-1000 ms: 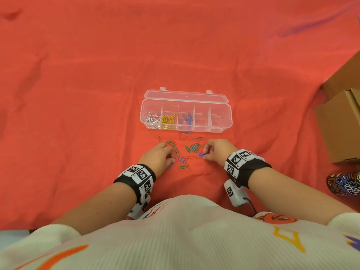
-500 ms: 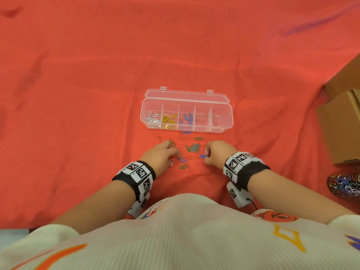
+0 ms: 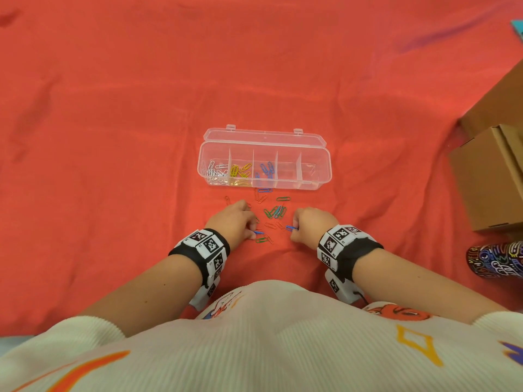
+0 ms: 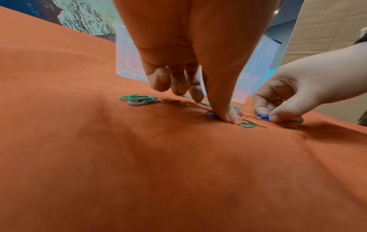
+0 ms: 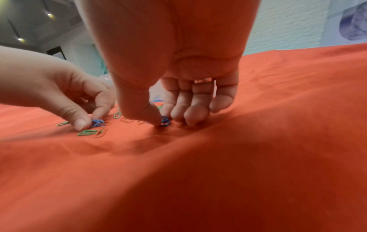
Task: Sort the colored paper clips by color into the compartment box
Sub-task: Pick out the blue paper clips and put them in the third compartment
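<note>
- The step in hand looks like the blue round: both hands are down among the loose clips on the red cloth, each on its own blue clip.
- The left hand has its thumb pressed on a blue clip that lies flat on the cloth; whether its fingers have closed round the clip I cannot tell.
- The right hand pinches another blue clip between thumb and forefinger, low against the cloth.
- The compartment box sits open just beyond the pile: white clips in its leftmost cell, yellow in the next, blue in the third, the last two apparently empty.
- Green clips and orange-red ones, hard to see on the cloth, remain unsorted.
- Next, each hand needs to lift its clip clear and carry it to the third cell; the thin wire may slip.
</note>
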The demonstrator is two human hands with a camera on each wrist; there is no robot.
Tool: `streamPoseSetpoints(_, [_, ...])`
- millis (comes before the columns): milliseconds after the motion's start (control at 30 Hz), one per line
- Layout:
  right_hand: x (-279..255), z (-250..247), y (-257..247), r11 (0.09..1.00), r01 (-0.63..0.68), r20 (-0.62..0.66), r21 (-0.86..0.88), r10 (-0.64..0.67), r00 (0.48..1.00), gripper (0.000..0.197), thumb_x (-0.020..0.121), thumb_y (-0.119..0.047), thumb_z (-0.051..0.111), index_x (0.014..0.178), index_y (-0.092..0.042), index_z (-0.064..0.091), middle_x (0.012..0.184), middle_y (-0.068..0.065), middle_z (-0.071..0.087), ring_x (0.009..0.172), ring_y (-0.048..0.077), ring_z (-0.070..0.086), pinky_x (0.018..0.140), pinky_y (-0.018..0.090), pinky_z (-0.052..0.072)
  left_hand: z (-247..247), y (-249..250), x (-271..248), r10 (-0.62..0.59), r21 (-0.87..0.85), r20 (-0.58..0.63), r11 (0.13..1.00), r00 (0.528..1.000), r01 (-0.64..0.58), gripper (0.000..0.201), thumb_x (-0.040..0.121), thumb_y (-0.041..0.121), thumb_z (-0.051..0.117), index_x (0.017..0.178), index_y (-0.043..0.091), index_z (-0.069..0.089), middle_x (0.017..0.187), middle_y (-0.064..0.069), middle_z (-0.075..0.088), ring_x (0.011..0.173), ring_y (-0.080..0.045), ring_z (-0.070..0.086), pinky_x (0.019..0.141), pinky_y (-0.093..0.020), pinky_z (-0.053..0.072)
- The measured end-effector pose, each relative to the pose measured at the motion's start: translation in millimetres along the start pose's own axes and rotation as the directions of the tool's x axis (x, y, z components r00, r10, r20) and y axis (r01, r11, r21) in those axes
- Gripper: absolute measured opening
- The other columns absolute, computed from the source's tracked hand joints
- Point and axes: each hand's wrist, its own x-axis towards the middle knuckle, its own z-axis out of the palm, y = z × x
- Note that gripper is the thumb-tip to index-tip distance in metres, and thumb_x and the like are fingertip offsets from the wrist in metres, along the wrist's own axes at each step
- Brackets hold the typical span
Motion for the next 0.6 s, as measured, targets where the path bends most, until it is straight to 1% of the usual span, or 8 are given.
streamPoseSetpoints(100, [-4,2,0,1.000,-0.010,-0.006,0.005,0.010,1.000,0.028,0.078,-0.025,0.057,0.103,-0.012,0.060,0.109,0.010,0.064,0.097,0.031,0.062,0.083,0.036,0.048,0,-1,-2,-0.016,0.020,0.011,1.000,1.000,0.016,0.015,0.078,0.025,0.069,0.087,0.015,0.065,0.109,-0.004,0.050,0.103,-0.022,0.052,0.085,-0.039,0.047])
streamPoseSetpoints(200, [-8,5,2,1.000,0.004,-0.013,0.015,-0.004,1.000,0.027,0.078,-0.024,0.057,0.104,-0.013,0.059,0.111,0.009,0.064,0.101,0.031,0.061,0.085,0.036,0.046,3,-1,-6,-0.031,0.027,0.007,0.999,0.999,0.031,0.011,0.081,0.025,0.065,0.086,0.015,0.063,0.107,-0.004,0.049,0.100,-0.023,0.053,0.085,-0.042,0.048])
streamPoseSetpoints(367, [-10,2,2,1.000,0.015,0.006,0.026,-0.015,1.000,0.023,0.081,-0.023,0.057,0.102,-0.016,0.062,0.111,0.007,0.065,0.103,0.029,0.060,0.086,0.034,0.045,4,-6,-16,-0.034,0.007,-0.005,0.999,0.999,0.034,0.009,0.087,0.022,0.057,0.092,0.015,0.058,0.108,-0.007,0.051,0.098,-0.027,0.056,0.086,-0.041,0.047])
streamPoseSetpoints(433, [-10,0,3,0.999,0.016,0.009,0.041,-0.017,1.000,0.020,0.081,-0.024,0.058,0.098,-0.018,0.064,0.108,0.007,0.067,0.101,0.029,0.061,0.085,0.034,0.046,0,-6,-19,-0.045,-0.031,-0.014,0.999,0.999,0.044,0.008,0.086,0.021,0.057,0.093,0.016,0.059,0.107,-0.006,0.056,0.098,-0.026,0.057,0.085,-0.038,0.046])
streamPoseSetpoints(500, [-10,-3,4,0.998,0.016,0.007,0.060,-0.016,1.000,0.017,0.081,-0.025,0.059,0.095,-0.019,0.066,0.106,0.007,0.068,0.100,0.029,0.062,0.083,0.033,0.046,-4,-5,-22,-0.059,-0.071,-0.021,0.996,0.998,0.057,0.009,0.084,0.019,0.060,0.092,0.016,0.062,0.103,-0.005,0.063,0.096,-0.024,0.058,0.081,-0.032,0.043])
streamPoseSetpoints(600, [-8,-6,5,0.994,0.022,0.006,0.108,-0.023,1.000,0.016,0.083,-0.025,0.059,0.094,-0.017,0.068,0.104,0.007,0.069,0.098,0.028,0.062,0.084,0.033,0.048,-9,-5,-25,-0.077,-0.124,-0.053,0.990,0.996,0.070,0.010,0.082,0.018,0.064,0.091,0.016,0.066,0.098,-0.003,0.068,0.093,-0.022,0.060,0.076,-0.027,0.040])
